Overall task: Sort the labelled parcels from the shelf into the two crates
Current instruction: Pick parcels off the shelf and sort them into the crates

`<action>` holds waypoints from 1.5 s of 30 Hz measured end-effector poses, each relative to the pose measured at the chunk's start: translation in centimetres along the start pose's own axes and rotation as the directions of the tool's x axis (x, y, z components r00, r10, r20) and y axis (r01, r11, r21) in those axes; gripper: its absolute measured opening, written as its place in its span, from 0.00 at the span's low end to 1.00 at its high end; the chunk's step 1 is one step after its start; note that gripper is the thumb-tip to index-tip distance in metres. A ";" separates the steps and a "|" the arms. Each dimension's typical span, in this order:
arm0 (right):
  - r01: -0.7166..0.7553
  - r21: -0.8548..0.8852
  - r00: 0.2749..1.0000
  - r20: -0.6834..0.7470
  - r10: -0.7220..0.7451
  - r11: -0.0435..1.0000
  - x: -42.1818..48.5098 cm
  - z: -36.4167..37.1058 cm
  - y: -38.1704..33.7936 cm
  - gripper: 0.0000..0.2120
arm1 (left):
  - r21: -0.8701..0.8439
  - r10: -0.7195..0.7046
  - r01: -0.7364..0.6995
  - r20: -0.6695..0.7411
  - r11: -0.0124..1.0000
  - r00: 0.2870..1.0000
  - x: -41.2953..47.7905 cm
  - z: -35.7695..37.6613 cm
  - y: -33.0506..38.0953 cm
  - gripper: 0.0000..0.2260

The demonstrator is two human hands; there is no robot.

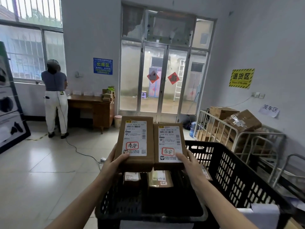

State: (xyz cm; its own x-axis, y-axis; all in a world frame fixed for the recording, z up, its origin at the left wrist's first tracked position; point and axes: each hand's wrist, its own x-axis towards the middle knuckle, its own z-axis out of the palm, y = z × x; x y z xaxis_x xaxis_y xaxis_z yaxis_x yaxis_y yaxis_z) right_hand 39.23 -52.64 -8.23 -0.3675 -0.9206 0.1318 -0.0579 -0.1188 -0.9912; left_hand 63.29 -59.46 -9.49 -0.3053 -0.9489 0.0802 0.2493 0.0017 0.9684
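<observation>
Held items: two brown cardboard parcels, side by side and touching along their long edges, labels up, above the black crate.
- left parcel (134,142): white label with barcodes and a red-boxed handwritten mark. The left hand (113,162) grips its near left corner, thumb lying on top at the label's edge, fingers underneath and out of sight.
- right parcel (169,146): like label and red-boxed mark. The right hand (189,164) grips its near right corner, thumb on the label, fingers hidden below.

Below: black crate (231,171), perforated walls, near centre; inside lie two labelled parcels, one left (132,177), one right (160,179).

Right, far: metal cage cart (239,134) stacked with cardboard boxes (244,119); yellow sign (241,78) on the wall above.

Far centre: glass doors (165,80) bearing two red diamond papers.

Far left: wooden desk (94,109), blue sign (102,66) on the wall, and a person (55,96) standing with back turned, facing the window.
</observation>
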 end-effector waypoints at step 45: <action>-0.374 0.122 0.917 -0.097 0.386 0.919 17.5 0.9 13.2 0.16 | 0.117 -0.303 0.434 -0.555 0.893 0.774 18.1 -2.3 -19.2 0.25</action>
State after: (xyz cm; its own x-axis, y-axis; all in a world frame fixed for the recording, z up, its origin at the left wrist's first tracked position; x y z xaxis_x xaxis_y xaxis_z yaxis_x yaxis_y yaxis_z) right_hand 32.84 -70.61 -19.00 -0.4498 -0.8541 -0.2611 0.1977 0.1899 -0.9617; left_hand 55.11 -77.38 -27.22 0.1982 -0.9106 -0.3626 -0.0179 -0.3733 0.9276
